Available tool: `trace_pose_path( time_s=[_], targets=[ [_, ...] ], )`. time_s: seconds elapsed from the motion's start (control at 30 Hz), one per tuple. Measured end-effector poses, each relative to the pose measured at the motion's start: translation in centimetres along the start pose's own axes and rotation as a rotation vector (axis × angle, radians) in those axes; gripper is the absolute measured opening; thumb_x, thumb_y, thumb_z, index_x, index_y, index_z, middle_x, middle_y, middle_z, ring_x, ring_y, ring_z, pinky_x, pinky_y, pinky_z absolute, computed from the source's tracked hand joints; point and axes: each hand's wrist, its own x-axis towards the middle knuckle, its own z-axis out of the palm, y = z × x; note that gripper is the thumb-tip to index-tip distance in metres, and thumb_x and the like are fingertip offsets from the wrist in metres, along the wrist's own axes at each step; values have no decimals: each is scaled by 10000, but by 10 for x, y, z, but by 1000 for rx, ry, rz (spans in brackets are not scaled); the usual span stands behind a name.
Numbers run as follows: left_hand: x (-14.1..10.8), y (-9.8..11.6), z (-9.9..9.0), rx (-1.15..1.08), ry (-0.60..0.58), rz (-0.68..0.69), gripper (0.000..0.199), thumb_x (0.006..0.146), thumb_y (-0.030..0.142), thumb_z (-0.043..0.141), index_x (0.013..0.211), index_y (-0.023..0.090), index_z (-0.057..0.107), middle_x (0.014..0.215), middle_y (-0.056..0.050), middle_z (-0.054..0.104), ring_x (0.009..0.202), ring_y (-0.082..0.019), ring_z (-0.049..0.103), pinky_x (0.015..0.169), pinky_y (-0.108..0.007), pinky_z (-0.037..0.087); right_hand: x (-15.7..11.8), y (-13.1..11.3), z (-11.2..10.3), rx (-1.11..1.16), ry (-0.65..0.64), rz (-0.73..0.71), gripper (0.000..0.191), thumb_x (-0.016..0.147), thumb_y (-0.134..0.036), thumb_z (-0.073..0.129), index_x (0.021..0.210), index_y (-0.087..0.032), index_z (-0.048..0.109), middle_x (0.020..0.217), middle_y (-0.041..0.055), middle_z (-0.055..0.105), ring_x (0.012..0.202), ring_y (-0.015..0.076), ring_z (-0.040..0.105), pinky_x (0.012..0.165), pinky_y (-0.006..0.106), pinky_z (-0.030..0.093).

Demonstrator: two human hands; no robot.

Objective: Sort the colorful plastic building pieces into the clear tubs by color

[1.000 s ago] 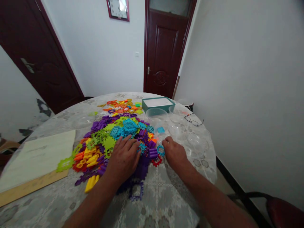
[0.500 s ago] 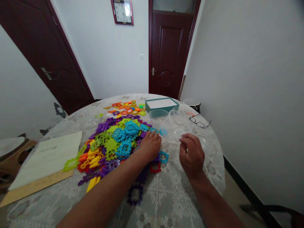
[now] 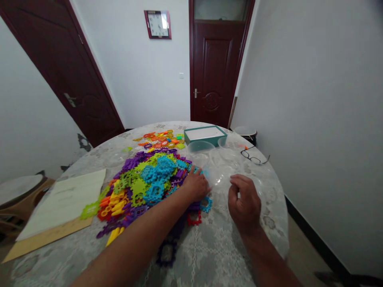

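A heap of coloured plastic pieces, with blue gear-edged pieces point(image 3: 161, 168) on top, green pieces point(image 3: 139, 186) and yellow pieces point(image 3: 119, 202), covers the table's middle left. My left hand point(image 3: 197, 185) lies over the heap's right edge, fingers apart, touching pieces there; nothing is seen gripped in it. A blue piece point(image 3: 206, 205) and a red square piece point(image 3: 194, 218) lie just below it. My right hand point(image 3: 245, 199) is held above the cloth to the right, its fingers curled together; whatever may be between them is too small to name. Clear plastic containers point(image 3: 223, 175) lie beyond it.
A green-rimmed box point(image 3: 206, 140) stands at the back, beside a smaller spread of orange pieces point(image 3: 160, 140). Eyeglasses point(image 3: 254, 158) lie at the right edge. A white sheet point(image 3: 64, 199) and a tan strip point(image 3: 48, 238) lie at the left. A dark square piece point(image 3: 166, 253) is near the front.
The view has tilted up slightly. My left hand has moved a little right and nearer along the heap's edge, its fingers more spread. My right hand stays curled.
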Motion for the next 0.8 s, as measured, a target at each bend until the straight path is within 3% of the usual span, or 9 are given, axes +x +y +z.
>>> trace_pose_path(
  time_s=[0.17, 0.33, 0.63, 0.8],
  targets=[
    [-40, 6, -12, 11, 43, -51, 471, 1021, 561, 513, 1147, 172, 747, 1142, -160, 767, 1379, -387, 537, 1232, -675, 237, -3, -10, 3, -25, -126, 10, 305, 992, -61, 513, 1226, -215, 633, 1103, 90, 706, 1036, 208, 698, 878, 337, 589],
    [-71, 11, -10, -8, 91, -81, 487, 1007, 616, 530, 1090, 193, 756, 1174, -140, 755, 1438, -376, 485, 1252, -656, 227, -11, -19, 13, -80, -309, 51, 255, 1022, -91, 487, 1191, -183, 655, 1115, 106, 689, 1030, 226, 694, 874, 333, 581],
    [-89, 16, -8, -65, 169, -137, 444, 1000, 594, 554, 1126, 203, 725, 1249, -132, 730, 1494, -377, 442, 1274, -645, 206, -16, -44, 31, -346, -768, 152, 188, 1054, -123, 510, 1128, -204, 662, 1179, 86, 669, 860, 170, 710, 672, 240, 503],
    [-97, 20, -8, -102, 213, -149, 446, 995, 584, 563, 1202, 213, 698, 1347, -130, 687, 1521, -398, 402, 1276, -652, 197, -4, -44, 35, -495, -934, 188, 218, 1053, -125, 499, 1186, -204, 653, 1229, 104, 664, 879, 173, 723, 676, 241, 498]
  ],
)
